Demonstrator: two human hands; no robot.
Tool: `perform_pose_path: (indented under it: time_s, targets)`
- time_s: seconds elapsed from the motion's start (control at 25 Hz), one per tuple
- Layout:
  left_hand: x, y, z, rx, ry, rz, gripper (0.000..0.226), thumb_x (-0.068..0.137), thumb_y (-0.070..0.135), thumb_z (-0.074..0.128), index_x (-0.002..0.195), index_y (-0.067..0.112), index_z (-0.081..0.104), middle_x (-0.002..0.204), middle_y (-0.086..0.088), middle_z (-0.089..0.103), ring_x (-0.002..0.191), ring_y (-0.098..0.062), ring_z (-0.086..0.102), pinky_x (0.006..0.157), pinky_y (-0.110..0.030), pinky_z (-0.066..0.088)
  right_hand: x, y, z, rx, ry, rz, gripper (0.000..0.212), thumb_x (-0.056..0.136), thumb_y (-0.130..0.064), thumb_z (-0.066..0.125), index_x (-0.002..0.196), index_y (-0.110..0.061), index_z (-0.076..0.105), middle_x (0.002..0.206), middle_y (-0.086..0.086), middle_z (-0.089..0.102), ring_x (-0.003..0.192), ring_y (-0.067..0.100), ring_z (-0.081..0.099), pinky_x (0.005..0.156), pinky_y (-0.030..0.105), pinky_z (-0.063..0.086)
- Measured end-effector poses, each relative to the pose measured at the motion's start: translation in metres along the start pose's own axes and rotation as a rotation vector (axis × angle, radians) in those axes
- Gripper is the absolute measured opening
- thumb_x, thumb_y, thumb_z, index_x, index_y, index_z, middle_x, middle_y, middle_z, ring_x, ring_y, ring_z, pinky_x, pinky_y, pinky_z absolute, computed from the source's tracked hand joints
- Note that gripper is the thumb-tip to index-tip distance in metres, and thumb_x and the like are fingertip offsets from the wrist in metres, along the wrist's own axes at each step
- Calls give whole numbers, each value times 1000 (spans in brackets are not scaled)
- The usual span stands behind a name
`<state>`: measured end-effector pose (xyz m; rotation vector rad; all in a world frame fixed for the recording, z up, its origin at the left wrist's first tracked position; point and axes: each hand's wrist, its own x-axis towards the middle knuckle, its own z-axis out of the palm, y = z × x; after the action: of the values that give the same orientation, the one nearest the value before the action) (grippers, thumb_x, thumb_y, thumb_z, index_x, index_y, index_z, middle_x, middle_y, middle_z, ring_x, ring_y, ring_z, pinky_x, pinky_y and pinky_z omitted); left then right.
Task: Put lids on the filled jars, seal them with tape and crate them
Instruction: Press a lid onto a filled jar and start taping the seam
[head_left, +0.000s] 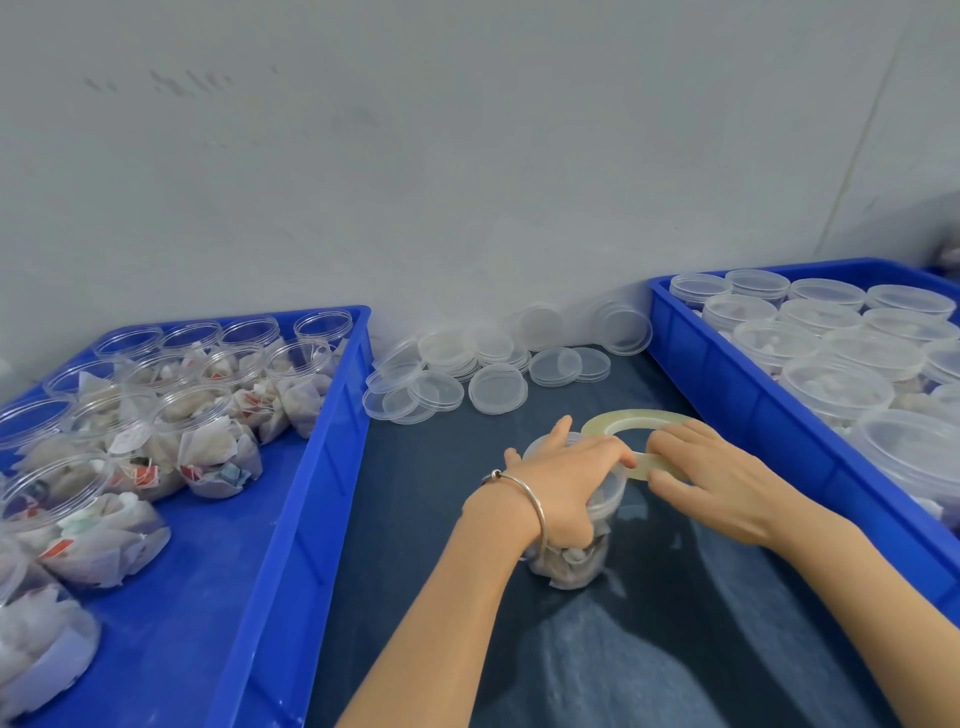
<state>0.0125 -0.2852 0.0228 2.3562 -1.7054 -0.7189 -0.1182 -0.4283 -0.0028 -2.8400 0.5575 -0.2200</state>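
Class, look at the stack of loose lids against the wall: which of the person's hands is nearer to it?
Left. The left hand grips the jar just below the loose lids; the right hand, holding the tape roll, is farther right.

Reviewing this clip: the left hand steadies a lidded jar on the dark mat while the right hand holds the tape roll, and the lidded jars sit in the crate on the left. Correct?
Not quite. The head view shows the lidded jars in the right crate; the left crate holds open jars. The rest stands: the left hand steadies the jar and the right hand holds the tape roll.
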Motion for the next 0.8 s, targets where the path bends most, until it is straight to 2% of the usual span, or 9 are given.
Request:
perform_pose_path:
  time_s: [0.12, 0.2, 0.32, 0.4, 0.48, 0.56, 0.64, 0.72, 0.8]
  targets:
    - [-2, 7, 1, 14, 3, -19, 75, 76, -9, 50, 133, 36, 30, 155, -5, 19, 144, -26, -23, 109, -69, 5, 0, 0, -4, -47, -33, -36, 31, 86, -44, 28, 81, -16, 43, 85, -4, 46, 90, 18, 42, 78, 39, 45]
    - [-3, 11, 2, 30, 11, -18, 69, 78, -9, 50, 131, 31, 31, 153, -2, 21, 144, -26, -23, 108, -70, 2, 0, 0, -5, -82, -33, -51, 45, 76, -54, 18, 82, -18, 44, 84, -5, 44, 87, 16, 41, 77, 36, 44]
    - [-5, 11, 4, 20, 3, -18, 60, 80, -3, 55, 127, 27, 32, 150, 1, 23, 144, -27, -22, 108, -70, -1, 0, 0, -5, -109, -17, -63, 55, 69, -57, 9, 86, -19, 46, 85, -6, 44, 86, 13, 39, 76, 33, 42]
    - [-5, 14, 9, 28, 51, -3, 49, 84, 16, 64, 122, 24, 34, 143, 6, 29, 145, -30, -13, 105, -73, 2, 0, 2, -3, -117, -5, -67, 49, 73, -56, 14, 87, -21, 46, 86, -9, 43, 85, 11, 38, 75, 31, 41]
    - [-3, 20, 20, 47, 207, -20, 41, 89, 44, 58, 118, 22, 38, 137, 10, 38, 145, -32, 1, 103, -73, 11, 0, 3, -2, -144, 4, -71, 33, 86, -48, 27, 91, -22, 46, 88, -9, 42, 86, 11, 37, 77, 30, 39]
    - [0, 23, 30, 123, 400, -45, 32, 96, 47, 46, 117, 23, 41, 131, 11, 44, 139, -29, 16, 101, -67, 21, 0, 4, 0, -173, 23, -90, 19, 95, -38, 36, 93, -22, 46, 90, -9, 42, 86, 10, 36, 78, 29, 38]
    - [4, 19, 34, 162, 497, -56, 34, 97, 42, 46, 125, 25, 39, 132, 8, 40, 133, -24, 26, 99, -58, 28, -1, 8, -3, -218, 38, -104, 19, 96, -40, 36, 93, -23, 46, 90, -11, 42, 86, 8, 37, 76, 28, 38]
    - [7, 12, 28, 118, 498, -99, 50, 94, 44, 50, 134, 21, 34, 135, 2, 35, 128, -19, 31, 96, -49, 31, -4, 15, -11, -260, 40, -104, 24, 96, -47, 34, 93, -27, 47, 86, -16, 42, 87, 5, 39, 69, 25, 35]
    - [9, 8, 20, 110, 452, -92, 56, 90, 49, 54, 133, 17, 38, 134, 1, 39, 126, -18, 35, 93, -43, 33, -8, 23, -21, -297, 16, -85, 30, 94, -56, 30, 90, -32, 47, 82, -21, 41, 88, 2, 39, 64, 22, 33]
